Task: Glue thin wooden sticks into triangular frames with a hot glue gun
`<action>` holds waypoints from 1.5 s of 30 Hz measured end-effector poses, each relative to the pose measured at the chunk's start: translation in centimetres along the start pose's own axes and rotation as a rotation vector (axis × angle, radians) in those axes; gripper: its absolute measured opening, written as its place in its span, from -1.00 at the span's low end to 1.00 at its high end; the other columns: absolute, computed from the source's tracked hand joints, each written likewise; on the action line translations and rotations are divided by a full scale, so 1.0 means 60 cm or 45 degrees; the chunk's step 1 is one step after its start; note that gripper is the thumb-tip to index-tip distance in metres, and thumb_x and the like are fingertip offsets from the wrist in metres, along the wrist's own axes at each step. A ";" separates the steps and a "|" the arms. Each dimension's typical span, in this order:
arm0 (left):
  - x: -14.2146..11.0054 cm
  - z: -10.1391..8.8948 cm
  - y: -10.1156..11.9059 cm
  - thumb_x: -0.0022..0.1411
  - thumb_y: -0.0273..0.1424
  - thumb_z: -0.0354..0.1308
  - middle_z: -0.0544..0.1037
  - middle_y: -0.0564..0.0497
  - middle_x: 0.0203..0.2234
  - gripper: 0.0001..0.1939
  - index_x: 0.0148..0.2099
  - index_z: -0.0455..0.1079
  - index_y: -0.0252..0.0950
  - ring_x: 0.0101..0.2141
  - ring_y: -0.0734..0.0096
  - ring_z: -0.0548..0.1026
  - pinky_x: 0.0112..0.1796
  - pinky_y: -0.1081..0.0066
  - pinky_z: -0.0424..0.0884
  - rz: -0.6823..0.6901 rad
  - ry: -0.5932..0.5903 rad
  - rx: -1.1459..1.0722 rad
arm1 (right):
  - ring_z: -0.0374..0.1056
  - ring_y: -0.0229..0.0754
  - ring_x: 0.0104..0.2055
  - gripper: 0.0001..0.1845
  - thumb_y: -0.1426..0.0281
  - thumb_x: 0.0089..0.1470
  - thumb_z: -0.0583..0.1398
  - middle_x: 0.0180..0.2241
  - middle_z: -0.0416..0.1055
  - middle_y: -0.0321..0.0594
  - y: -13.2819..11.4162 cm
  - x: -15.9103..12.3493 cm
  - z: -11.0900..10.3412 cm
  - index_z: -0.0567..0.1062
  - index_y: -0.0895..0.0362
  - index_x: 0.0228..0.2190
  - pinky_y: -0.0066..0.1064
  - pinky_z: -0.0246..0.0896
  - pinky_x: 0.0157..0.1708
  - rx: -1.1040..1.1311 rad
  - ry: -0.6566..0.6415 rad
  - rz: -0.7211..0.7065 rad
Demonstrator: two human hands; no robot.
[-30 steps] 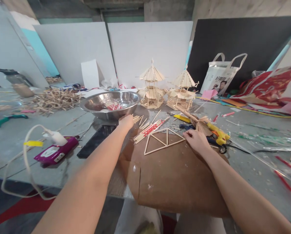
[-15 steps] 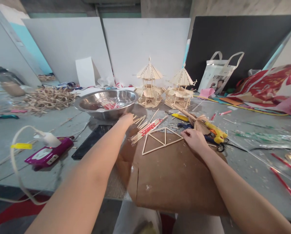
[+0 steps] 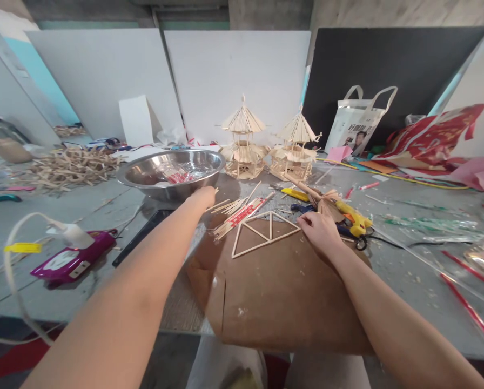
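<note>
My left hand (image 3: 203,199) reaches to the near side of the steel bowl, its fingers pinched. A short stick end shows at its fingertips; the rest of the grip is hidden by the hand. Loose wooden sticks (image 3: 232,206) lie just to its right, beside a bundle of sticks with a red-and-white wrapper (image 3: 244,215). On the brown board, a flat triangular stick frame (image 3: 252,250) has inner braces. My right hand (image 3: 318,229) is closed at the frame's right corner, its fingertips curled against the end.
A steel bowl (image 3: 145,186) stands behind my left hand. Two stick pagodas (image 3: 244,146) stand at the back. A yellow glue gun (image 3: 353,219) and a yellow cutter (image 3: 294,194) lie right of the frame. A purple power strip (image 3: 75,259) and a black phone (image 3: 139,240) are left.
The view has shifted slightly. My left hand has drawn a little left, off the loose sticks, with a stick end now at its fingertips. My right hand stays at the frame's corner.
</note>
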State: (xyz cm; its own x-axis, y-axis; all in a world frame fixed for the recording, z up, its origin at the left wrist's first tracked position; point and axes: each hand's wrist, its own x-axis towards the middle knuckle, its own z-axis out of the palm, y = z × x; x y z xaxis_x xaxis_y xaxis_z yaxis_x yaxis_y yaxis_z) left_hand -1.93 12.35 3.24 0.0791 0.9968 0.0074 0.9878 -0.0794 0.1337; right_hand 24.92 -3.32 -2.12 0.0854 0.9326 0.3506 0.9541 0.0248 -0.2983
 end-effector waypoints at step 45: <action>-0.233 0.105 0.158 -0.13 -0.22 0.11 0.37 0.08 -0.70 -0.69 -0.51 0.43 -0.41 -0.64 0.61 0.26 -0.56 0.56 0.19 0.593 -0.563 -1.144 | 0.13 -0.43 -0.69 -0.72 0.26 -0.26 0.24 -0.68 0.31 -0.32 -0.029 -0.018 -0.012 0.47 0.26 -0.52 -0.54 -0.01 -0.68 1.409 -0.765 -0.065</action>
State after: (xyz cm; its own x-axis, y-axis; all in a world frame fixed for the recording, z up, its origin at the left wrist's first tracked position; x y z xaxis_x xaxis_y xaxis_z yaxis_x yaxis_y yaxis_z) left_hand 7.14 -2.36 -1.84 0.6362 0.7666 -0.0868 0.4058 -0.2368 0.8828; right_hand 23.40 -4.66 -1.34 -0.3655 0.9307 0.0122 0.1772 0.0824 -0.9807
